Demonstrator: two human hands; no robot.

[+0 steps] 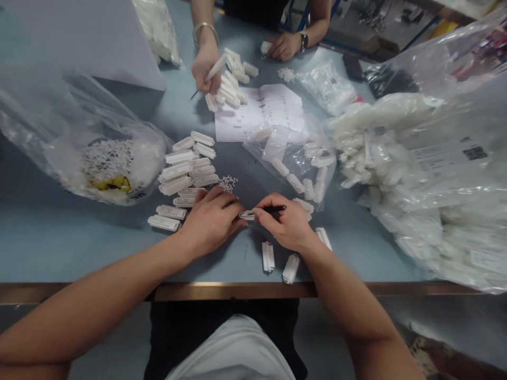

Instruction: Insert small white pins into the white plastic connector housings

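Observation:
My left hand [209, 217] is closed on a small white slotted plastic piece [246, 215], holding it low over the table. Pinched in my right hand [285, 224] is a thin black pen-like tool [276, 209], its working end at the white piece; what kind of tool it is I cannot make out. A little heap of tiny white parts [228, 183] lies just beyond my left fingers. Rows of white slotted pieces [176, 184] rest to the left of that heap. Near my right wrist lie a few loose white pieces [268, 257].
A clear bag [114, 158] of tiny parts sits at left, large bags [431, 174] of white pieces at right. An open bag [291, 142] overlaps a printed sheet [261, 105]. Across the table, a co-worker's hands [208, 66] handle similar pieces. The table edge [237, 291] is close to me.

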